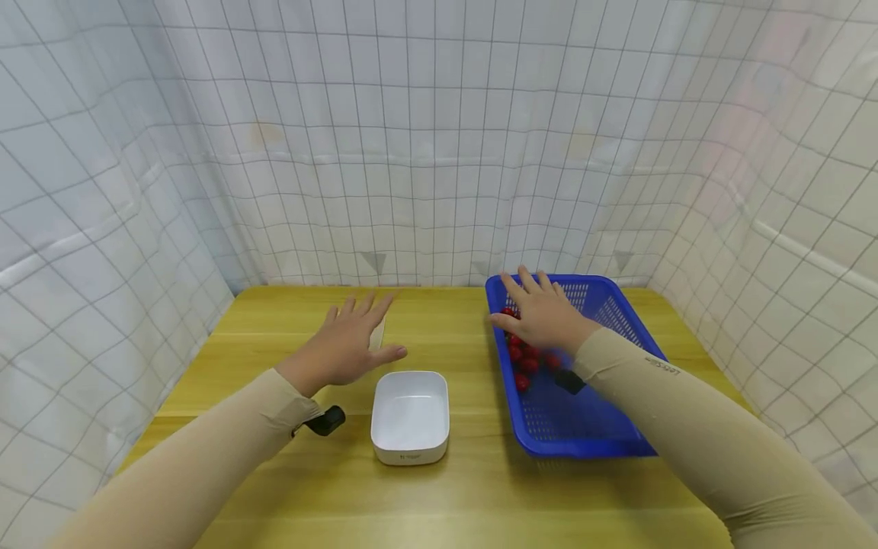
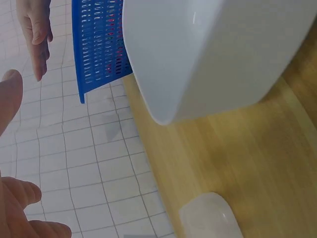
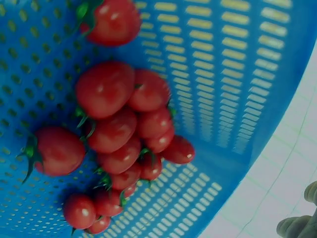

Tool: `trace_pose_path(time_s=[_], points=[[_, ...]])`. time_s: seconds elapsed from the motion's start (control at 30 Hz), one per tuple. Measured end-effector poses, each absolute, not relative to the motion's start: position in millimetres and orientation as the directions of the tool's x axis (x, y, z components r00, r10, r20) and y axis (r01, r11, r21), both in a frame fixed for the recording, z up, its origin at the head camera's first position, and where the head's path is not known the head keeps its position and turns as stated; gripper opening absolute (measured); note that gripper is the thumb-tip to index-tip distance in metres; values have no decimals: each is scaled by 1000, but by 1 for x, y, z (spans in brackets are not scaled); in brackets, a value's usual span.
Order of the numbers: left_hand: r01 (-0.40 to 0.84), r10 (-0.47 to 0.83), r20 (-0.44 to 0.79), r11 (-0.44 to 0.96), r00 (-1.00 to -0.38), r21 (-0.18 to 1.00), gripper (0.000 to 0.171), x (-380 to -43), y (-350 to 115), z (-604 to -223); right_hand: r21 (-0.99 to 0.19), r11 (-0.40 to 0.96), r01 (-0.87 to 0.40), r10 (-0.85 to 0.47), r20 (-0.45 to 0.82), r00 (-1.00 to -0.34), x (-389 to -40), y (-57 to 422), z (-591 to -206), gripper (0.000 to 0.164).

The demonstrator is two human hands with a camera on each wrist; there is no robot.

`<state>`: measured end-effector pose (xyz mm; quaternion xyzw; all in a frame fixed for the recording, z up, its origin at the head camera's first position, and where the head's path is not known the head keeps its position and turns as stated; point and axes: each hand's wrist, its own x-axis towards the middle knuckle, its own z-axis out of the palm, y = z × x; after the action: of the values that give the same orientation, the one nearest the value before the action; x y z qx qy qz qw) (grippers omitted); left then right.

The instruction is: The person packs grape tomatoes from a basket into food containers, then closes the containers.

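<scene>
The left hand [image 1: 346, 343] is spread and holds nothing; it hovers over the table [image 1: 473, 496], just left of and beyond the white dish [image 1: 410, 438]. The right hand [image 1: 545, 314], its fingers also spread and free, hangs over the far left part of the blue basket [image 1: 583, 448]. Under and near it, red tomatoes [image 1: 528, 364] with green stems lie bunched along the basket's left side, a few a little apart. The dish stands upright near the middle of the table, left of the basket and apart from it. A pale object [image 1: 377, 335], partly hidden, lies beyond the left hand. Beige sleeves [image 1: 206, 450] cover both arms. White gridded sheeting [image 1: 432, 152] rises at the far, left and right sides.
</scene>
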<state>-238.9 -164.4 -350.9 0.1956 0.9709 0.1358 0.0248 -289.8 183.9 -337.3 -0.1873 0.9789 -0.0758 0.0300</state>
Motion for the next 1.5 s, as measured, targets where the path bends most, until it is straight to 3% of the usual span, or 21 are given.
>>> trace_pose_path(time_s=[0.4, 0.83, 1.2, 1.5], points=[[500, 541, 39, 744, -840, 443, 97, -202, -201, -375, -186, 903, -386, -398, -26, -917, -311, 209, -350, 80], [537, 637, -9, 658, -771, 529, 110, -170, -199, -395, -269, 885, -379, -402, -30, -915, -329, 231, -359, 69], [517, 645, -65, 666, -762, 538, 122, -171, -195, -411, -280, 880, -384, -409, -34, -912, -339, 234, -367, 57], [497, 627, -81, 683, -775, 536, 124, -170, -194, -414, -331, 883, -333, -374, -68, -925, -346, 263, -371, 54]])
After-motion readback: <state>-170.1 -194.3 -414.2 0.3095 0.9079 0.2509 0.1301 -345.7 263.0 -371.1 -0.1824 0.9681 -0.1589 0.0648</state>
